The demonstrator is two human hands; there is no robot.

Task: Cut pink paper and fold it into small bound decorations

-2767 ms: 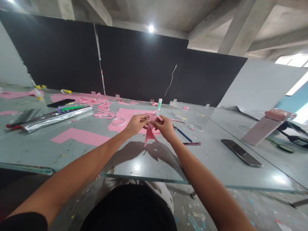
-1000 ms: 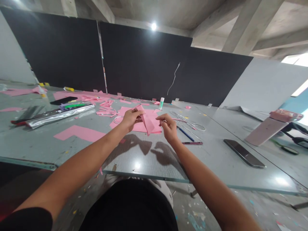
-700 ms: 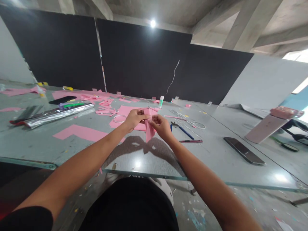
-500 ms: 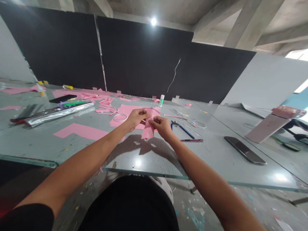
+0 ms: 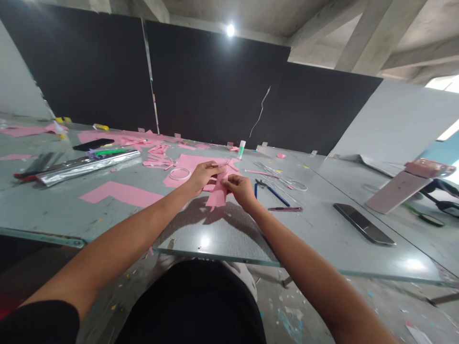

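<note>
Pinching pink paper (image 5: 217, 198) between fingers (image 5: 231, 180)

This room is serving as a craft workshop inside a raw concrete building. Bare concrete beams (image 5: 380, 36) are running overhead, and black panels (image 5: 215, 81) are lining the far wall. Long glass-topped tables (image 5: 53, 210) are carrying cut pink paper (image 5: 158, 162), a glue stick (image 5: 241, 149), a roll of foil (image 5: 88, 166) and pliers (image 5: 261, 184), while coloured flecks (image 5: 290, 320) are littering the concrete floor (image 5: 358, 306).
</note>
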